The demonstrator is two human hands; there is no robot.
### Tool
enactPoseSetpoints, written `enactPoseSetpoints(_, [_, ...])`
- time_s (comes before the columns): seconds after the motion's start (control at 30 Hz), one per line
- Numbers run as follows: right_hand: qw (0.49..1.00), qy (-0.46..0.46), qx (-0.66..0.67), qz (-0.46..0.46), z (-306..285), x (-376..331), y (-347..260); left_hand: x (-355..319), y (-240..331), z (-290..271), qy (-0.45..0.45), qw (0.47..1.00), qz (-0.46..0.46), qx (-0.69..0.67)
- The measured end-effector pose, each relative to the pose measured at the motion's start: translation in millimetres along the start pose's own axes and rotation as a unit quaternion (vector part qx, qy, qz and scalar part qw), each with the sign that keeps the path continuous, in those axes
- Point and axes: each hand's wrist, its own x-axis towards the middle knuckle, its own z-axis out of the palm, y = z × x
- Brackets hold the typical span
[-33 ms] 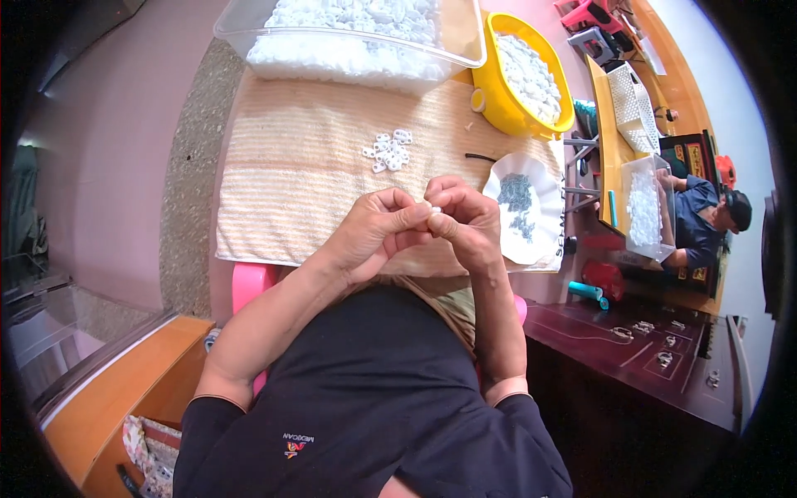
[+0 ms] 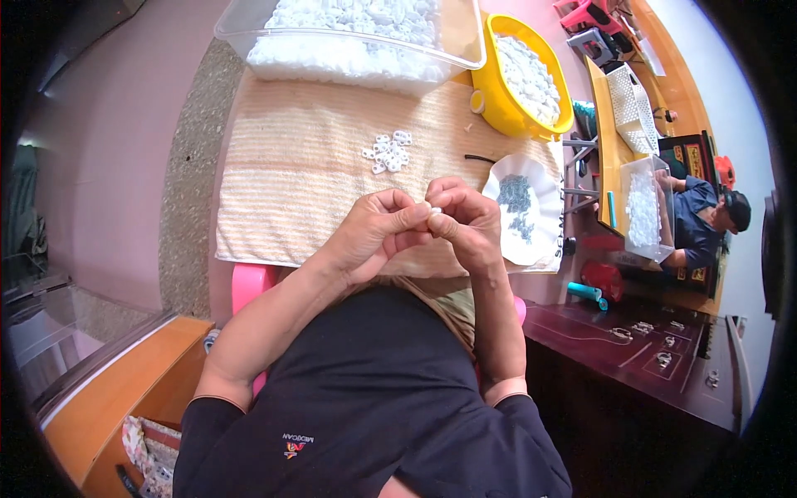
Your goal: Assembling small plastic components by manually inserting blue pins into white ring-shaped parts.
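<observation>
Striped towel (image 2: pixel 282 174) ahead; above its near edge, your left hand (image 2: pixel 374 228) and right hand (image 2: pixel 467 222) together pinch white part (image 2: pixel 435 211); slack pinch could drop it in your lap (image 2: pixel 452 305); white pile (image 2: pixel 388 153) beyond.

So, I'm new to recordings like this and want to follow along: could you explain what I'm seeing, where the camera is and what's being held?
There is no machine here, just a person's bare hands. The view comes from a fisheye camera on their head, looking down, so straight edges bend. The left hand and right hand meet in a fingertip grip on a small white piece, mostly hidden by the fingers.

In front lies a striped towel with a small pile of white pieces with holes. At the far side are a clear plastic bin and a yellow tub, both holding many white pieces; to the right, a white fluted dish holds small dark pieces.
</observation>
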Motion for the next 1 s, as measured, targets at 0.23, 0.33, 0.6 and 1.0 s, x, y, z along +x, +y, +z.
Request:
enactPoseSetpoints(0.23, [0.976,0.153,-0.152,-0.009,-13.6,10.1,-34.4,-0.5,-0.2,6.2,0.027,1.0,0.01,0.006])
enactPoseSetpoints(0.33, [0.941,0.184,-0.273,-0.072,-40.4,30.3,-61.6,-1.0,-1.8,6.2,0.021,1.0,0.01,0.013])
enactPoseSetpoints(0.6, [0.814,0.269,-0.496,-0.14,-99.5,84.8,-92.9,-0.6,-2.0,6.4,0.013,1.0,0.013,0.009])
enactPoseSetpoints(1.0, [0.865,0.002,-0.502,0.001,-18.6,69.4,-12.9,-2.2,-1.5,7.3,0.031,0.997,0.027,0.071])
